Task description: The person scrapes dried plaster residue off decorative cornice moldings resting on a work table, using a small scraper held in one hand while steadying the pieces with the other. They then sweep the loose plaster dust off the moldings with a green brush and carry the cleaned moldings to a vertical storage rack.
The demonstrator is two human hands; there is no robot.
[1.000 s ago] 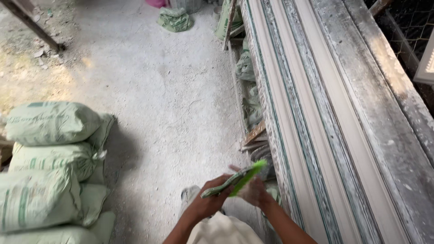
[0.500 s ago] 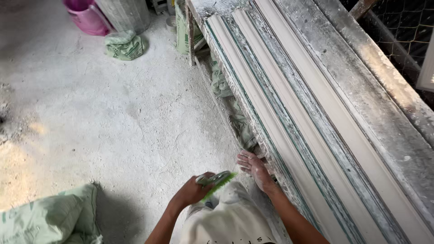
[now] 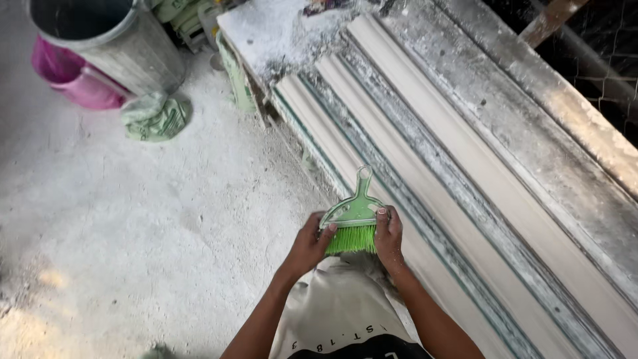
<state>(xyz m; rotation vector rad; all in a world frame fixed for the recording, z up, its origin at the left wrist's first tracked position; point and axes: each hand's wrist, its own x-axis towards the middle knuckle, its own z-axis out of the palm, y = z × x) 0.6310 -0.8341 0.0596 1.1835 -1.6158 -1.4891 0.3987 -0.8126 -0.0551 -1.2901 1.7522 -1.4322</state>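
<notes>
L hand (image 3: 311,242) & R hand (image 3: 389,234) both grip green brush (image 3: 353,225) beside moulding (image 3: 425,199).

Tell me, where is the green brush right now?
In the head view, the green brush sits low in the middle, held between the left hand and right hand, beside the long white moulding.

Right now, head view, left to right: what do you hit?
Pink tub → grey metal bucket → left hand → green hand brush → right hand → long white moulded strips on the dusty bench.
</notes>
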